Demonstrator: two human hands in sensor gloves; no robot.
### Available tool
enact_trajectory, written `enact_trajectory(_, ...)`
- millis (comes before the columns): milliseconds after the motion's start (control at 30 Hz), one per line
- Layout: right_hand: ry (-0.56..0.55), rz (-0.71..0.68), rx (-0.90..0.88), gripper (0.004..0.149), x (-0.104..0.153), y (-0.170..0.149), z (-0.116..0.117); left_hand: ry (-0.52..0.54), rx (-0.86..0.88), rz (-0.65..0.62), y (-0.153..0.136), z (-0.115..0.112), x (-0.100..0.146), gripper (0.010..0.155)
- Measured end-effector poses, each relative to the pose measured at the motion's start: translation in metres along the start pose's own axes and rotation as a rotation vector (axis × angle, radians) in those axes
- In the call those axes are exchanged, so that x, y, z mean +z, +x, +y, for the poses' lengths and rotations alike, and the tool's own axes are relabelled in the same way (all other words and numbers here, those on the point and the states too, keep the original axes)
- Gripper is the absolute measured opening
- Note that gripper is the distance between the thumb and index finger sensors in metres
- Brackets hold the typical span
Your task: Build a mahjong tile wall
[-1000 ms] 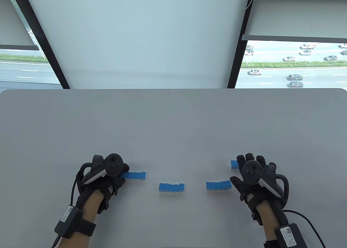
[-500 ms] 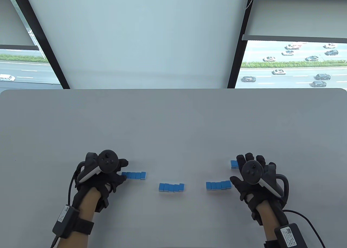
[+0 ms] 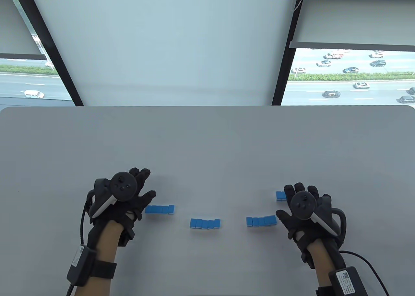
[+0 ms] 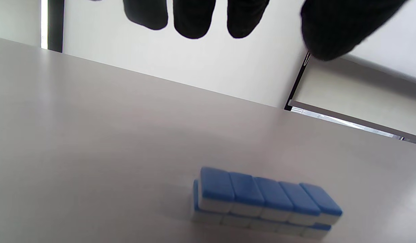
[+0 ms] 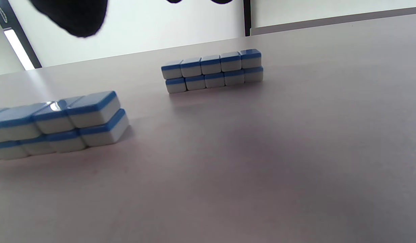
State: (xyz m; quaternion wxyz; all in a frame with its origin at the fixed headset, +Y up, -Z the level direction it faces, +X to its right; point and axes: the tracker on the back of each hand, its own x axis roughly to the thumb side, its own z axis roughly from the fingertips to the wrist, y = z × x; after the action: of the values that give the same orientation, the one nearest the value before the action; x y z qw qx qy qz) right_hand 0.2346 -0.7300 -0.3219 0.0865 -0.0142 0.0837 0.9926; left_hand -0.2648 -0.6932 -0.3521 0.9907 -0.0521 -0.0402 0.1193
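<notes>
The mahjong tiles (image 5: 211, 71) are showing bright blue backs over white bodies, so each two-layer row at the upper centre of the right wrist view is reading as alternating blue and white bands. Both the left hand (image 3: 124, 199) at the lower left of the table view and the right hand (image 3: 304, 213) at the lower right are wearing black gloves, and the table (image 3: 207, 147) is appearing plain pale grey.
</notes>
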Motion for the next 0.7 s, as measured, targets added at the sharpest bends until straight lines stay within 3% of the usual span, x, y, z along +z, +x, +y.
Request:
enact_trajectory(167,-0.015,0.003,0.0,0.079,0.0,-0.001,-0.001,-0.11,0.043,-0.002,0.001,-0.021,0.008,0.09)
enact_trajectory(300,-0.029,0.019,0.01,0.079,-0.002,-0.003,0.0,-0.137,0.037,-0.028,0.002,-0.026,0.009,0.09)
enact_trajectory(400,-0.05,0.048,0.044,0.078,-0.006,-0.004,-0.003,-0.046,0.004,-0.068,0.003,-0.025,0.01,0.087)
enact_trajectory(500,-0.037,0.087,0.01,0.078,-0.013,-0.005,-0.008,-0.02,0.026,-0.058,-0.002,-0.022,0.009,0.084)
enact_trajectory(700,0.015,0.207,-0.062,0.078,-0.033,-0.015,-0.019,-0.047,0.01,-0.069,-0.003,-0.026,0.006,0.083)
